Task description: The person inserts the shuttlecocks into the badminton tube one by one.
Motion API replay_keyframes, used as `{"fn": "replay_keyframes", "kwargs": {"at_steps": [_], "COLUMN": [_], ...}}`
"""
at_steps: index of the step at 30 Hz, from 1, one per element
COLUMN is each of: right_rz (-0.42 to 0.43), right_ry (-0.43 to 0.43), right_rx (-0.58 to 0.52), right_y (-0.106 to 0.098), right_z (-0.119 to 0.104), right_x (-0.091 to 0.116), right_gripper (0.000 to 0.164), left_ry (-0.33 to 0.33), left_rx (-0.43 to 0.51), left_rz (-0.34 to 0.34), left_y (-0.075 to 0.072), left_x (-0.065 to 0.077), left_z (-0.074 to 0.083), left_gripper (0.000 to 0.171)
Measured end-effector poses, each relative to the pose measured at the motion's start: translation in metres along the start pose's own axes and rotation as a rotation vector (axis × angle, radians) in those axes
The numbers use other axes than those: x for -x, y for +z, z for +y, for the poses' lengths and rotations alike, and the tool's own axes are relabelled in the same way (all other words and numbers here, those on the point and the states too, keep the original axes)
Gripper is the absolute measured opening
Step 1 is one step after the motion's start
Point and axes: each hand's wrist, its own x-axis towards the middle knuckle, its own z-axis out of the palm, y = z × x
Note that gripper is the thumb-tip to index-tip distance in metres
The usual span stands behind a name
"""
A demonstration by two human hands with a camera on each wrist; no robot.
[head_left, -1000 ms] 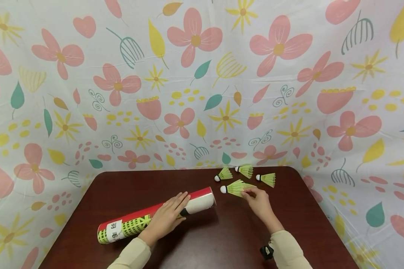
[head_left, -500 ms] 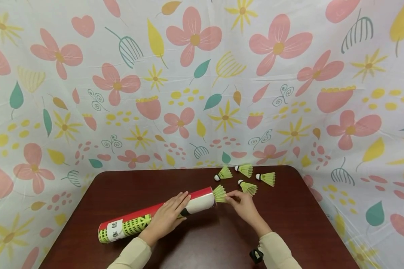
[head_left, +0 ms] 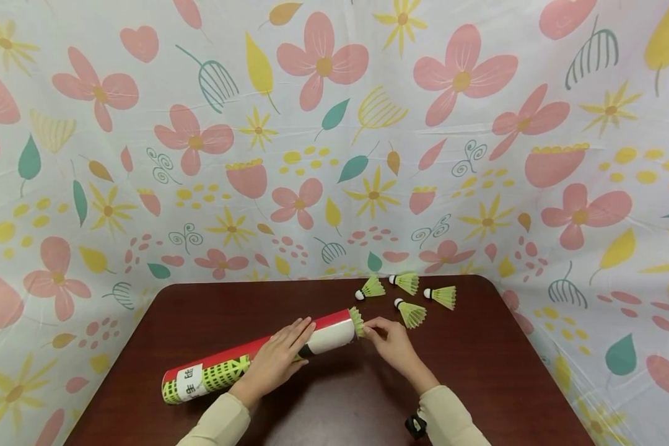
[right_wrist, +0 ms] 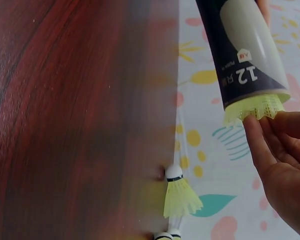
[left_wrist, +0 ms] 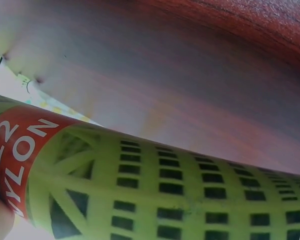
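My left hand (head_left: 275, 356) grips the middle of a shuttlecock tube (head_left: 326, 334), fingers across its top. Red, white and yellow-green with a black grid print, the tube (left_wrist: 155, 195) slants with its mouth toward the right. At that mouth, a yellow shuttlecock (head_left: 357, 322) sits mostly inside, only its skirt edge sticking out. My right hand (head_left: 396, 347) pinches this skirt edge between thumb and fingers. In the right wrist view, the fingertips (right_wrist: 251, 122) of my right hand are right at the skirt (right_wrist: 255, 107); the white head is hidden inside the tube.
Several loose shuttlecocks lie at the back right of the dark wooden table (head_left: 334, 402); the nearest shuttlecock (head_left: 410, 313) is just behind my right hand. A flower-patterned cloth (head_left: 323, 155) hangs behind the table. A black strap piece (head_left: 415, 426) is at my right sleeve.
My right hand has picked a shuttlecock from the group, moved it left to the tube's mouth and slid it in up to its skirt edge. The left hand and tube have stayed put.
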Motion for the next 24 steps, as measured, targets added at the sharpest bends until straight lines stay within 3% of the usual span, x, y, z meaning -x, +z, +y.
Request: {"fn": "replay_keyframes", "kwargs": {"at_steps": [13, 19, 24], "right_rz": [-0.056, -0.039, -0.018], "right_ry": [0.025, 0.039, 0.1], "right_rx": [-0.02, 0.009, 0.033], "right_y": [0.012, 0.014, 0.01], "right_z": [-0.003, -0.001, 0.007], "right_x": [-0.003, -0.005, -0.005], "right_gripper": [0.009, 0.01, 0.012], "left_ry": [0.01, -0.004, 0.001], "left_rx": [-0.005, 0.009, 0.001], "left_rz": [-0.001, -0.011, -0.013], "left_y": [0.001, 0.002, 0.002], "left_x": [0.003, 0.005, 0.005], "left_z": [-0.001, -0.001, -0.002], "left_gripper": [0.087, 0.087, 0.086]}}
